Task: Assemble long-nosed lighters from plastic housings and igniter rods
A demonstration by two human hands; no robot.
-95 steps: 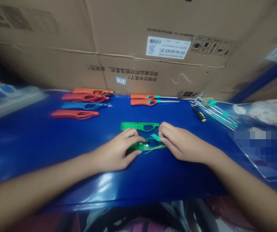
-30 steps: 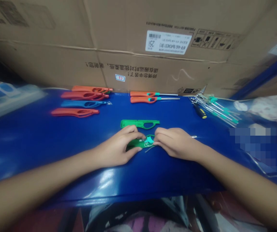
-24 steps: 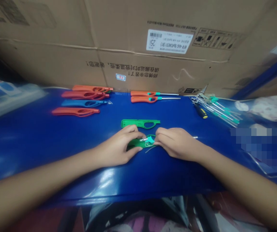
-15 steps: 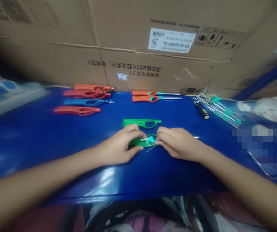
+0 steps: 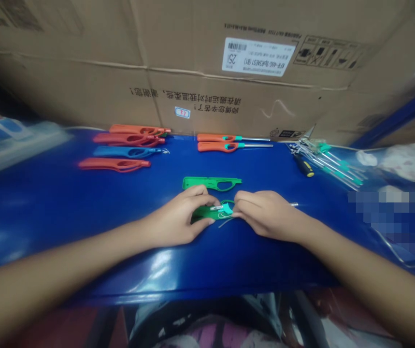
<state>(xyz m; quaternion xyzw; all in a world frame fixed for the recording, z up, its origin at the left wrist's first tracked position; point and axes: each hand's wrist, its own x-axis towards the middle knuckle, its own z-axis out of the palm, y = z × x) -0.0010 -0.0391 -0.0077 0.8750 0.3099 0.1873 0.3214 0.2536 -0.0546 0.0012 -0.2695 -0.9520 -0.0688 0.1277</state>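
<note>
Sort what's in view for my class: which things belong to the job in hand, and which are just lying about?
Job:
green casing, in the left hand
teal piece, at the right hand
probably the green half beyond

Lying about, apparently:
red casings
blue casing
orange lighters
box

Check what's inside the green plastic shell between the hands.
In or just over the green plastic shell: a teal plastic piece, a silvery part and thin pale wires. The left hand covers its left end and the right hand its right end; what lies there is hidden.
</note>
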